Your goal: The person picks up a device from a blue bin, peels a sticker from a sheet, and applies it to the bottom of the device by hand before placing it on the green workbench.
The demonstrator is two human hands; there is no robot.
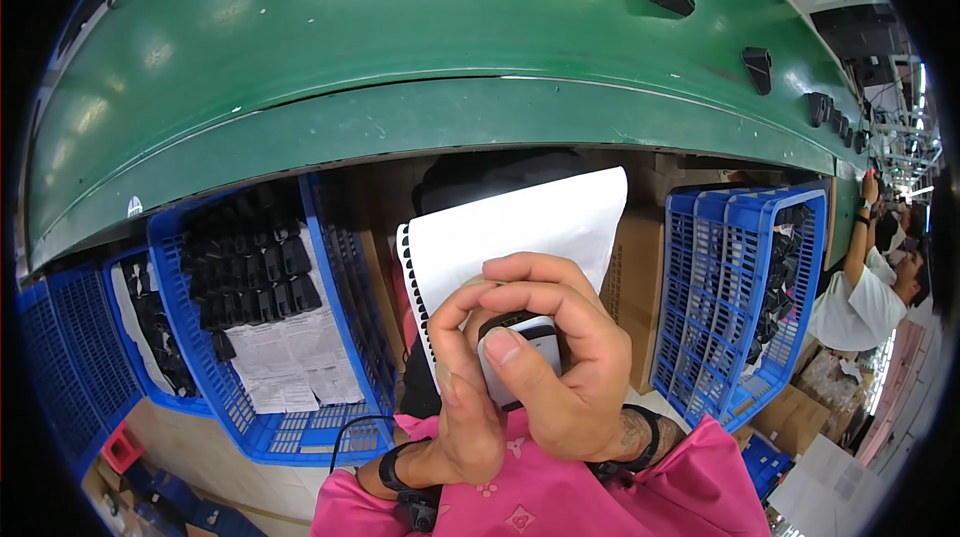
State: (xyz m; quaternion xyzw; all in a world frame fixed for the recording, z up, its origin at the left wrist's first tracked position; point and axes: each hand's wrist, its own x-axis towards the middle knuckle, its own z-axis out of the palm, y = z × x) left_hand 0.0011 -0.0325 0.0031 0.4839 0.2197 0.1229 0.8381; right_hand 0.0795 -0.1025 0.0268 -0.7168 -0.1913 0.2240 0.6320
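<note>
Both hands meet low in the middle of the view: the right hand (565, 377) is wrapped around a small white device with a black edge (520, 352), its thumb pressed flat on the top, while the left hand (465, 407) closes against the same piece from the side, so the two are clamped together on it. Behind the fingers stands one white sheet with a black toothed edge (510, 232), upright and apparently unattached to the device. Judging by that, the piece is in mid-handling, neither joined to anything nor set down. One blue crate on the left (340, 267) holds many black parts and printed leaflets, too many to count; a second blue crate on the right (740, 297) holds more. Above, the green conveyor belt (400, 57) carries about seven black parts, spread toward its right end. Another person in white (860, 302) works far right.
</note>
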